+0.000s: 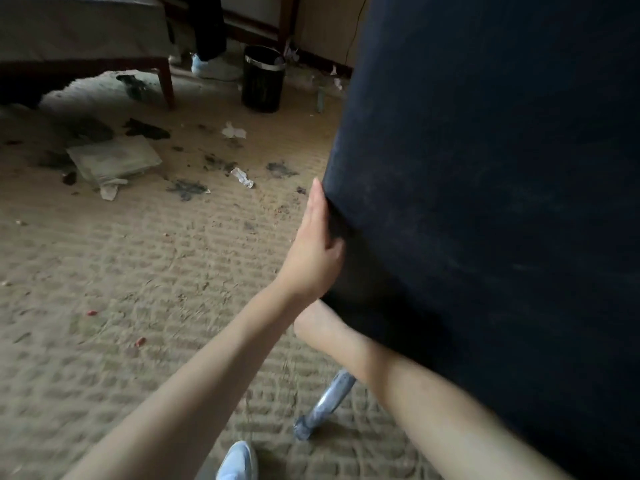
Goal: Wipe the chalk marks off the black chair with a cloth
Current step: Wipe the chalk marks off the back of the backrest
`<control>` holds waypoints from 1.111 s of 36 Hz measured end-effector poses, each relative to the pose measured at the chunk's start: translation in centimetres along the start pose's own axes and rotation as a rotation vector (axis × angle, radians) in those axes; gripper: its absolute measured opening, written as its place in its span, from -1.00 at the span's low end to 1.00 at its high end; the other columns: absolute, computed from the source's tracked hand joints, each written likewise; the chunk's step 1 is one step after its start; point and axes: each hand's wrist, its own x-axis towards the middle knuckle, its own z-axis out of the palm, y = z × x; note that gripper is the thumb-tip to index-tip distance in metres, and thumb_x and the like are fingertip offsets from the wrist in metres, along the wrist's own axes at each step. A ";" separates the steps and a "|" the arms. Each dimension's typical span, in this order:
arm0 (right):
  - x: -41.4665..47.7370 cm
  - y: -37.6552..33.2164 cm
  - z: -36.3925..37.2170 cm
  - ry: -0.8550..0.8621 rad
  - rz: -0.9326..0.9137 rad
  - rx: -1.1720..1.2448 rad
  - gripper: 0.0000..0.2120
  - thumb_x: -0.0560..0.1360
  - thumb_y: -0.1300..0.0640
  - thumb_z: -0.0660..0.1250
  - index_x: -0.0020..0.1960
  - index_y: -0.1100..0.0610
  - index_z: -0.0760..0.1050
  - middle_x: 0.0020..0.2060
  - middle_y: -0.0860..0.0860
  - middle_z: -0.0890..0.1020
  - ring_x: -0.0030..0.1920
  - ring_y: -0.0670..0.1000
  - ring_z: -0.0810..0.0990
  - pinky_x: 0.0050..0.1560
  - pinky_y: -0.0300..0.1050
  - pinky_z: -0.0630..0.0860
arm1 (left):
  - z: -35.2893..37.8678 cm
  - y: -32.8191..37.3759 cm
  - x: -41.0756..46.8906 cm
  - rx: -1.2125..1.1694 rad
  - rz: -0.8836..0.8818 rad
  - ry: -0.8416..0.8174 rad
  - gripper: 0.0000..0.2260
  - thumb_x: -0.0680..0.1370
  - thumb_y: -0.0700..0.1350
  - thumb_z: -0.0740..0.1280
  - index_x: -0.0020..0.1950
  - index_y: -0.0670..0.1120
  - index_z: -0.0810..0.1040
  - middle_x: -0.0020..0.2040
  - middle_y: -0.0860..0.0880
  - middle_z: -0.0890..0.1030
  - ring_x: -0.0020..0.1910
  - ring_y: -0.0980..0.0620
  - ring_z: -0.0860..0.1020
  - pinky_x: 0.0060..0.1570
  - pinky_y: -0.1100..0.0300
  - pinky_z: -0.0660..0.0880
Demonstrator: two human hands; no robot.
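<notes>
The black chair [502,168] fills the right side of the view, its dark fabric showing faint pale chalk smudges [460,258]. My left hand [317,244] grips the chair's left edge, with the thumb curled onto the front face and the fingers lying along the edge. My right forearm reaches in from the lower right. My right hand [308,322] goes under the chair's lower edge, so only the wrist end shows and the fingers are hidden. No cloth is visible.
A silver chair leg [325,403] stands on the beige carpet beside my pale shoe [239,462]. Paper scraps [242,176], dark stains and a flat pale slab [114,161] litter the floor. A black bin [263,79], a wooden-legged bed [166,84] and another person's shoe [214,67] are further back.
</notes>
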 end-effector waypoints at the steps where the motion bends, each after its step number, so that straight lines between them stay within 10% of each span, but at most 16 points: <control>1: 0.1 -0.9 0.8 0.069 0.000 -0.087 -0.65 0.62 0.23 0.10 0.38 0.21 0.41 0.39 0.16 0.41 0.44 0.20 0.25 0.48 -0.03 0.06 | 0.1 0.4 0.1 0.011 -0.061 0.007 -0.28 0.49 -0.34 0.11 0.57 -0.04 -0.15 0.59 0.00 -0.06 0.50 0.22 -0.09 0.50 0.24 -0.09; 13: -9.1 -7.3 8.4 -0.141 0.055 -0.004 -0.67 0.60 0.09 0.20 0.33 0.09 0.48 0.35 0.07 0.47 0.43 0.16 0.26 0.50 0.05 -0.05 | -1.7 2.5 -0.3 0.033 -0.214 -0.107 -0.21 0.38 -0.20 0.15 0.54 0.18 -0.08 0.47 0.03 0.30 0.41 -0.01 0.33 0.33 -0.09 0.38; 22: -18.9 -10.3 11.4 -0.205 0.151 0.114 -0.63 0.64 0.17 0.11 0.42 0.19 0.35 0.39 0.10 0.42 0.42 0.13 0.27 0.51 0.05 -0.08 | -0.4 7.6 -1.7 -0.158 -0.055 0.076 -0.24 0.38 -0.51 0.14 0.31 0.27 0.27 0.16 0.26 0.48 0.06 0.48 0.43 0.05 0.43 0.43; 26: -23.7 -9.7 9.8 -0.314 0.247 0.376 -0.70 0.60 0.26 0.17 0.31 0.22 0.46 0.29 0.13 0.50 0.30 0.16 0.39 0.32 0.01 0.25 | 0.3 7.9 -3.8 -0.006 -0.106 0.127 -0.49 0.51 -0.40 0.14 0.38 0.01 0.32 0.12 0.09 0.51 0.08 0.11 0.48 -0.05 0.27 0.39; 29: -28.1 -8.8 8.6 -0.164 0.457 0.765 -0.76 0.54 0.33 0.19 0.18 0.24 0.48 0.12 0.17 0.54 0.14 0.22 0.51 -0.09 -0.01 0.32 | 0.8 7.6 -5.2 0.011 -0.193 0.117 -0.56 0.50 -0.34 0.22 0.33 0.00 0.33 0.10 -0.02 0.53 0.03 -0.01 0.49 -0.08 0.09 0.44; 35: -32.9 -8.2 4.5 0.217 0.811 1.153 -0.73 0.60 0.16 0.16 0.29 0.07 0.27 0.01 0.18 0.57 -0.06 0.21 0.58 -0.22 -0.06 0.40 | 3.0 6.5 -10.6 0.087 -0.500 -0.129 -0.79 0.53 -0.32 0.25 0.14 -0.38 0.47 -0.11 -0.18 0.53 -0.02 -0.09 0.44 -0.08 0.04 0.38; 40: -34.5 -9.4 1.1 0.588 0.961 1.316 -0.84 0.62 -0.09 0.14 0.00 0.00 0.27 -0.41 -0.07 0.43 -0.42 -0.04 0.39 -0.44 -0.13 0.28 | 5.8 12.1 -16.1 0.216 -0.403 -0.690 -0.88 0.51 -0.23 0.31 -0.11 -0.01 0.43 -0.22 -0.01 0.46 -0.28 0.12 0.44 -0.15 0.22 0.34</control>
